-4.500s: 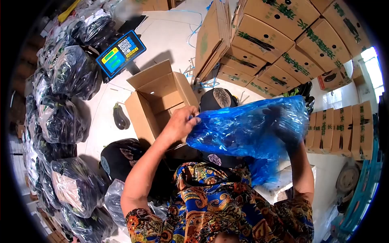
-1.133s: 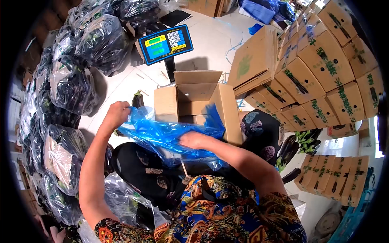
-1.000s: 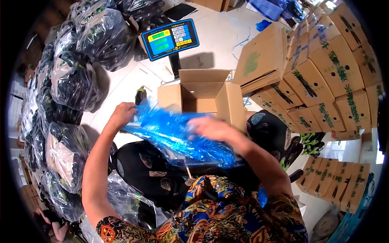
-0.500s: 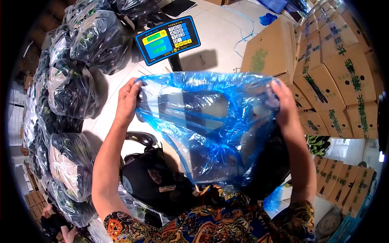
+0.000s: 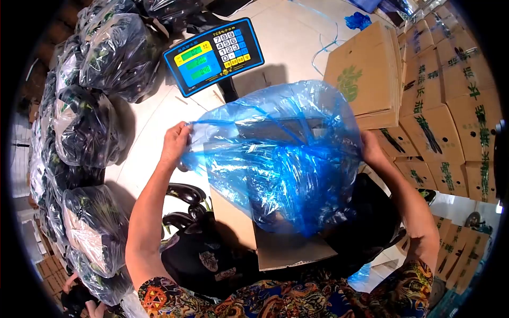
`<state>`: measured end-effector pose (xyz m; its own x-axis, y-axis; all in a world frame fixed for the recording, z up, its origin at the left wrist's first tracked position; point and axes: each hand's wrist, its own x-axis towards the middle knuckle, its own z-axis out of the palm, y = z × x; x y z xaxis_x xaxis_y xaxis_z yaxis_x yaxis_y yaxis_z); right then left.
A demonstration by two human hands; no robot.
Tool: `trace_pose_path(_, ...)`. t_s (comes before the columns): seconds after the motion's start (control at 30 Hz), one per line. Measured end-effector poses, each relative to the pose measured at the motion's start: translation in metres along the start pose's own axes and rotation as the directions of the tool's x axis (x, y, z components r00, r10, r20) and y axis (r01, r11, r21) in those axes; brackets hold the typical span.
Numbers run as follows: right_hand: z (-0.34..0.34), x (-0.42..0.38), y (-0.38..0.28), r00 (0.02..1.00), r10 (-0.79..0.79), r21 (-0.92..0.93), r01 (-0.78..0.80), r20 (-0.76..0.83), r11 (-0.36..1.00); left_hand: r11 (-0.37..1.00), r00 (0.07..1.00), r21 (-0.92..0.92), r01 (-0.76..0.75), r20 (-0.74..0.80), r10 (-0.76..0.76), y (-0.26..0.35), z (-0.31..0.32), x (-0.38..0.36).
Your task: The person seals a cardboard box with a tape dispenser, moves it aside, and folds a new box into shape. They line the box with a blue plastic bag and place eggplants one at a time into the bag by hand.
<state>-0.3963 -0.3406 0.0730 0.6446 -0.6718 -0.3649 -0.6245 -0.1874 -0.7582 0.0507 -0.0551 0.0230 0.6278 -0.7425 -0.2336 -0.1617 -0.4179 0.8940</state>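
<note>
Blue bag (image 5: 286, 175) over carton (image 5: 291, 252), scale (image 5: 214, 57) beyond.

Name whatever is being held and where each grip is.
The blue plastic bag, held near its opposite sides, one by each hand: left, right.

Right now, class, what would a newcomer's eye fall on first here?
First, the shiny blue plastic bag, spread between the left hand and right hand above an open cardboard box. Next, the blue-framed scale display just beyond it, then the bulging clear bags heaped along the left side.
</note>
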Motion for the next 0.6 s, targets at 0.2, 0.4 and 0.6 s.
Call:
trace_pose_path(0.2,0.007,-0.027,0.021,0.958,0.166,-0.056,-0.157,0.234,0.986,0.968,0.937,0.185,0.17,0.275,-0.217,-0.112,0.009,-0.032)
trace_pose_path(0.4,-0.012,-0.013,0.072,0.999,0.009,0.249,-0.019,0.044,0.968,0.95,0.956,-0.105,0.294,0.026,-0.292,-0.073,-0.009,-0.044)
trace_pose_path(0.6,-0.016,0.019,0.055,0.946,0.224,0.529,-0.069,-0.234,0.846,0.921,0.979,-0.385,0.06,-0.157,-0.129,-0.033,-0.005,-0.032)
